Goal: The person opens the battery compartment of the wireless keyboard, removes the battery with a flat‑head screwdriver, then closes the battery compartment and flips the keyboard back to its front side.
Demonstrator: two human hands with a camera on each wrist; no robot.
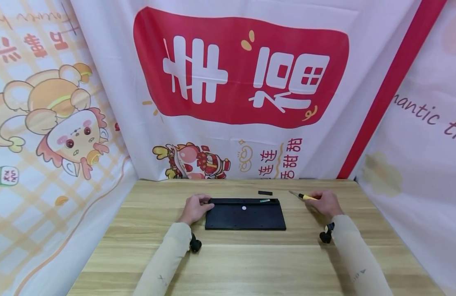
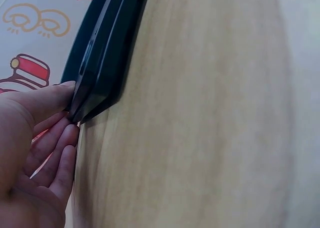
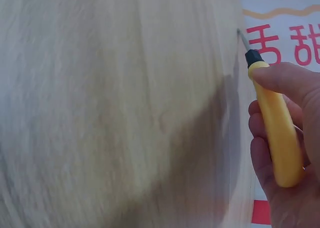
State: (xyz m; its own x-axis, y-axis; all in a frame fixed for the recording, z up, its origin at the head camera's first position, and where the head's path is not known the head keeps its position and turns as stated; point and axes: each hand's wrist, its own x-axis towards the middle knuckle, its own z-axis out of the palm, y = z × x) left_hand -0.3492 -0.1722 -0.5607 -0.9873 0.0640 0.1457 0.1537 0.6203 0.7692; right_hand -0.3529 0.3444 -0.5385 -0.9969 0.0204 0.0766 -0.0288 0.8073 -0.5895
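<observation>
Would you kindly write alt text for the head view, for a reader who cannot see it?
A person's left hand grips a corner of a flat black device on a wooden table, while the right hand holds a yellow-handled screwdriver. A small black strip lies beyond the device; printed cloth hangs behind.

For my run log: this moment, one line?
left hand: grips upturned keyboard | right hand: holds yellow screwdriver | black cover: on table

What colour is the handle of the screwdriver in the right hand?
Yellow handle, with a black collar; clearest in the right wrist view.
</observation>
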